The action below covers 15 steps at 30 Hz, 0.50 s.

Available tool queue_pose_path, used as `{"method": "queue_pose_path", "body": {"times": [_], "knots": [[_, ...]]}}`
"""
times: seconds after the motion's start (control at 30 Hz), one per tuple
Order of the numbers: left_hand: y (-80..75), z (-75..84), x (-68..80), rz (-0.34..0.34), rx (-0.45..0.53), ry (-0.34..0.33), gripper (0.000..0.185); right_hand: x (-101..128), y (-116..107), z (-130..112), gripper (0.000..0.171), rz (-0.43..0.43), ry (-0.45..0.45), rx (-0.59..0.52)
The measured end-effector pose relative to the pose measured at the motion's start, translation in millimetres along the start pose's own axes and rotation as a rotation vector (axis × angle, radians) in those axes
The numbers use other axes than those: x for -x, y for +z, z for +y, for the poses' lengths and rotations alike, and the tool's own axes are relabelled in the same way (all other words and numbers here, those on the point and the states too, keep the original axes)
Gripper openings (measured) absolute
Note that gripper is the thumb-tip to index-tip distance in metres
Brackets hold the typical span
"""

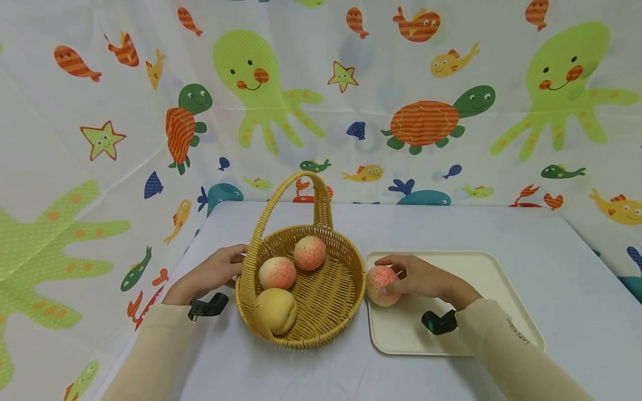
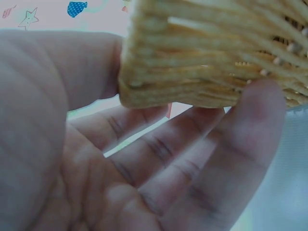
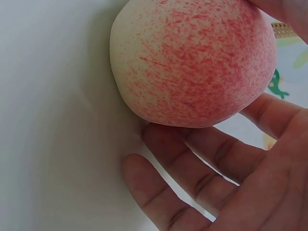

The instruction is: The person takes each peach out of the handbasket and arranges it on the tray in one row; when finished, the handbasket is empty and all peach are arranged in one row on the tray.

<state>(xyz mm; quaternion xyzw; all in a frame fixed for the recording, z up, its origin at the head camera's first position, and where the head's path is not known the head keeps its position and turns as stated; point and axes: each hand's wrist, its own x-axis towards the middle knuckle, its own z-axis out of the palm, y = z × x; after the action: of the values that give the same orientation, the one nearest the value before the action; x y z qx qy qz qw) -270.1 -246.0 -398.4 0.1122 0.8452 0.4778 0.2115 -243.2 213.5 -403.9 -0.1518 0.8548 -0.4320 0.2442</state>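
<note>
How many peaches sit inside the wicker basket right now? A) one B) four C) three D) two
C: the basket holds three peaches, while a fourth peach lies outside it at the tray's left edge, held by the right hand; the left hand touches the basket's outer wall.

Bright, even light, soft faint shadows. Head view sharp w/ wide-angle bowing at edges; 2 wrist views soft, fingers point(image 2: 202, 159) blurred close-up.
</note>
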Motion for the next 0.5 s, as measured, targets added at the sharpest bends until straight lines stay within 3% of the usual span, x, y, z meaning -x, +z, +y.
{"method": "queue_pose_path", "body": {"times": [0.5], "knots": [[1.0,-0.3,0.4,0.003,-0.004,0.005,0.045,4.5,2.3,2.6,0.079,0.014,-0.024,-0.039]]}}
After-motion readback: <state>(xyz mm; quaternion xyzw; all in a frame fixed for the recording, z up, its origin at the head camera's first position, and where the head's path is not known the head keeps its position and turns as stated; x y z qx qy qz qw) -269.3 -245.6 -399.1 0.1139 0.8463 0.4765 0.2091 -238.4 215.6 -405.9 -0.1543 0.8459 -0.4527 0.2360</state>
